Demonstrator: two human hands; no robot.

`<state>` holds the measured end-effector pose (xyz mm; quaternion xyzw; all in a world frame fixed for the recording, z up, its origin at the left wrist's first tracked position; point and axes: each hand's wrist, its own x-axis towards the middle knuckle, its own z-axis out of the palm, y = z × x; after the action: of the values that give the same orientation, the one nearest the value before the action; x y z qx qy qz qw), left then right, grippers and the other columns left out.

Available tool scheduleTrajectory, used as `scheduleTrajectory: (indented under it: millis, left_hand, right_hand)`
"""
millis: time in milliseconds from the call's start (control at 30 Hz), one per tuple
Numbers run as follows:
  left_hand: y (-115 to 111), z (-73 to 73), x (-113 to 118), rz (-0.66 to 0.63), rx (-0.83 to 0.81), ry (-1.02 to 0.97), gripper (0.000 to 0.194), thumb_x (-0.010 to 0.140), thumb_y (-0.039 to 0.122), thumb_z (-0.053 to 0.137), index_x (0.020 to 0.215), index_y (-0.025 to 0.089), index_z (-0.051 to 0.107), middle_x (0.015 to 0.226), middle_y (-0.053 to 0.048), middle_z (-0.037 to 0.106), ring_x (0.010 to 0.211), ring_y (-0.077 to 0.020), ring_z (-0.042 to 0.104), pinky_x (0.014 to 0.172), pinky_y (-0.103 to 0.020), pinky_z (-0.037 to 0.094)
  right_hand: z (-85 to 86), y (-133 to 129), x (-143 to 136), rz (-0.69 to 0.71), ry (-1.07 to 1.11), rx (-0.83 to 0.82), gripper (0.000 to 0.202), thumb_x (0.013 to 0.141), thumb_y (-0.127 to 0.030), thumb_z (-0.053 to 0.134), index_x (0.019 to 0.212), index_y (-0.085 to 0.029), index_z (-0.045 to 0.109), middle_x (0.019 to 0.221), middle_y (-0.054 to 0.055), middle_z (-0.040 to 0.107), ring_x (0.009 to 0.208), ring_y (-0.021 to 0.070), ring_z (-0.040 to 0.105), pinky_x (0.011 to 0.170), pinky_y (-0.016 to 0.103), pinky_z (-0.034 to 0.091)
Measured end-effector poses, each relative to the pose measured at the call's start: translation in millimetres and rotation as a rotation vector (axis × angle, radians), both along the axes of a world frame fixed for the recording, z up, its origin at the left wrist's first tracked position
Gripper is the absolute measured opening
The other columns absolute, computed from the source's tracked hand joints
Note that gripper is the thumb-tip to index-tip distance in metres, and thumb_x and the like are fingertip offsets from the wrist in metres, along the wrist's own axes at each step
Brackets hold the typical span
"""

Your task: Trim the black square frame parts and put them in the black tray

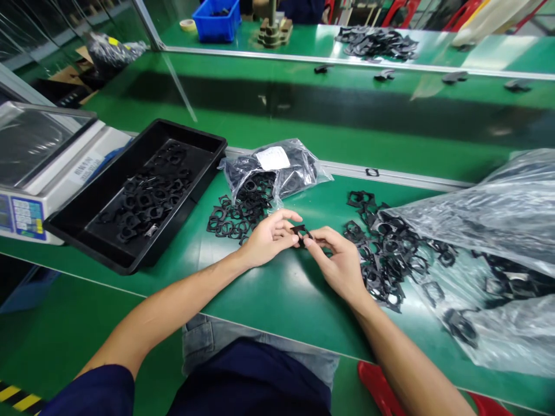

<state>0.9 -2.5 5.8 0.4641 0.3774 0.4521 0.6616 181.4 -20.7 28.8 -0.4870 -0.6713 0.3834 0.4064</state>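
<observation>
Between my two hands, just above the green table (260, 294), is a small black ring-shaped plastic part (299, 231). My left hand (273, 237) pinches its left side between thumb and fingers. The thumb and fingertips of my right hand (336, 254) close on its right side. Beyond my left hand lies a pile of thin black ring parts (229, 219), partly spilling from a clear plastic bag (299, 167) with a white label. To the right of my right hand, a second heap of black ring parts (390, 254) spreads out from a large clear bag (485, 214).
A black tray (143, 260) holding many black parts stands at the left, beside a scale (30, 214). One loose part (372, 172) rests on the metal rail. Across the divider are a blue bin (217, 23) and another pile of black parts (377, 43). A red stool (377, 387) is below.
</observation>
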Motion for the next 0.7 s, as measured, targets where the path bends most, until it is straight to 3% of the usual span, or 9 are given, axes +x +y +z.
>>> scheduleTrajectory:
  millis: [133, 367, 567, 700]
  left_hand:
    - [1.0, -0.6, -0.3, 0.001, 0.026, 0.050, 0.035, 0.074, 0.039, 0.083, 0.090, 0.013, 0.065, 0.081, -0.003, 0.069, 0.070, -0.0111, 0.067, 0.068, -0.023, 0.054]
    - [4.4, 2.3, -2.4, 0.001, 0.022, -0.020, 0.042, 0.072, 0.047, 0.084, 0.085, 0.014, 0.062, 0.076, -0.002, 0.070, 0.062, -0.0098, 0.066, 0.065, -0.023, 0.054]
    - [5.9, 5.7, -5.1, -0.042, -0.050, -0.066, 0.043, 0.068, 0.044, 0.088, 0.088, 0.013, 0.066, 0.074, -0.002, 0.071, 0.053, -0.0068, 0.059, 0.056, -0.021, 0.050]
    - [6.2, 4.4, -4.6, -0.039, -0.073, -0.053, 0.043, 0.065, 0.043, 0.089, 0.085, 0.012, 0.068, 0.072, -0.002, 0.071, 0.054, -0.0076, 0.060, 0.057, -0.021, 0.050]
  right_hand:
    - [0.8, -0.2, 1.0, -0.015, -0.026, 0.037, 0.020, 0.093, -0.038, 0.065, 0.081, -0.022, 0.068, 0.077, 0.003, 0.066, 0.070, 0.0173, 0.063, 0.069, 0.030, 0.054]
    - [0.2, -1.6, 0.7, 0.020, 0.021, 0.037, 0.014, 0.089, -0.037, 0.071, 0.089, -0.023, 0.073, 0.082, 0.004, 0.069, 0.073, 0.0181, 0.063, 0.073, 0.033, 0.056]
    - [2.3, 0.3, 0.9, 0.058, 0.201, -0.115, 0.029, 0.083, -0.051, 0.075, 0.087, -0.023, 0.074, 0.085, 0.004, 0.068, 0.071, 0.0173, 0.063, 0.068, 0.031, 0.055]
    - [5.1, 1.6, 1.9, 0.103, 0.188, -0.169, 0.036, 0.084, -0.057, 0.072, 0.078, -0.021, 0.071, 0.076, 0.003, 0.064, 0.068, 0.0164, 0.061, 0.065, 0.029, 0.052]
